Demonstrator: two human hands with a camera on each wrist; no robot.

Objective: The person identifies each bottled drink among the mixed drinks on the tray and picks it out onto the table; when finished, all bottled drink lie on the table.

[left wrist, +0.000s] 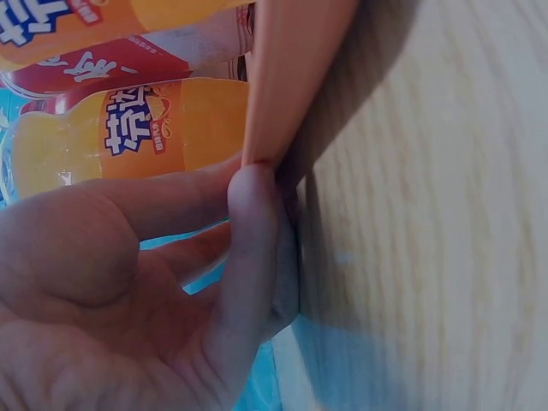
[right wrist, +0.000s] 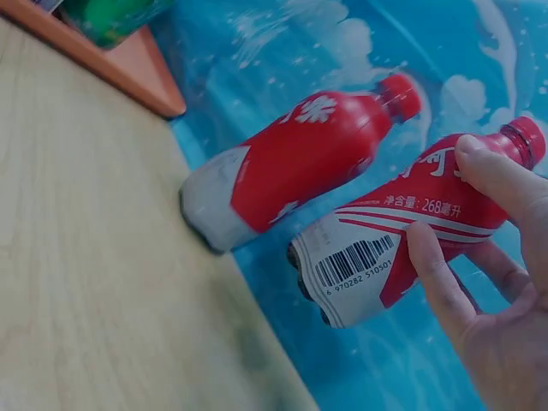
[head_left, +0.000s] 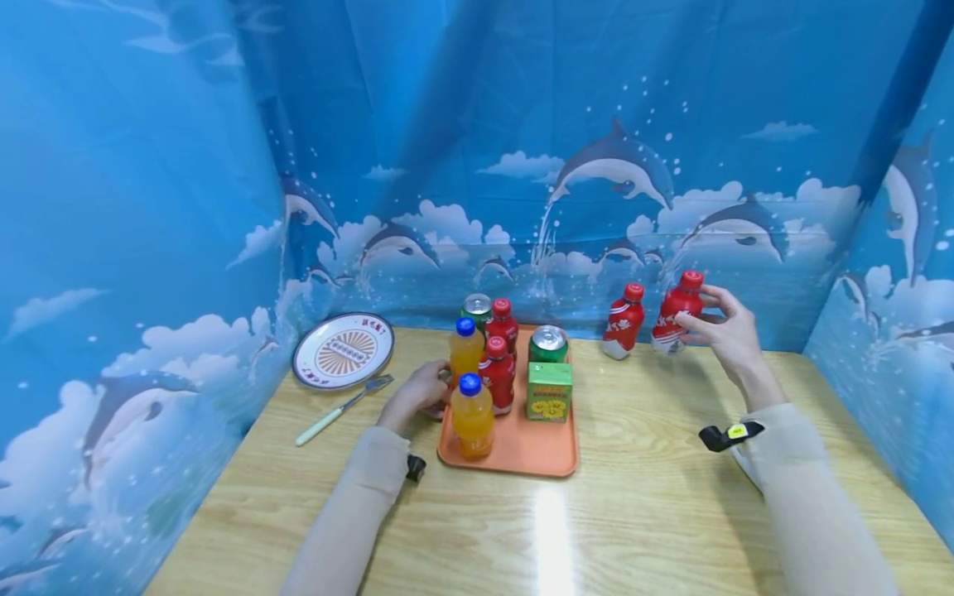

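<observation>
In the head view my right hand [head_left: 721, 331] holds a red bottle [head_left: 680, 308] by its side, thumb and fingers round it. The bottle's base [right wrist: 347, 287] appears just off the table in the right wrist view. Beside it a second red bottle [head_left: 623, 321] stands on the table, apart from the hand. My left hand [head_left: 419, 389] pinches the left rim of an orange tray [head_left: 522, 451]. On that tray stand orange drink bottles [head_left: 473, 418], red bottles [head_left: 498, 377], a green box [head_left: 549, 393] and a green can [head_left: 547, 343]. Another green can [head_left: 477, 308] shows behind them, its base hidden.
To the left, a white patterned plate [head_left: 343, 350] lies at the back edge of the wooden table [head_left: 641, 497]. A fork [head_left: 344, 409] with a pale green handle lies in front of it. Blue dolphin-print cloth [head_left: 462, 165] hangs behind and on both sides.
</observation>
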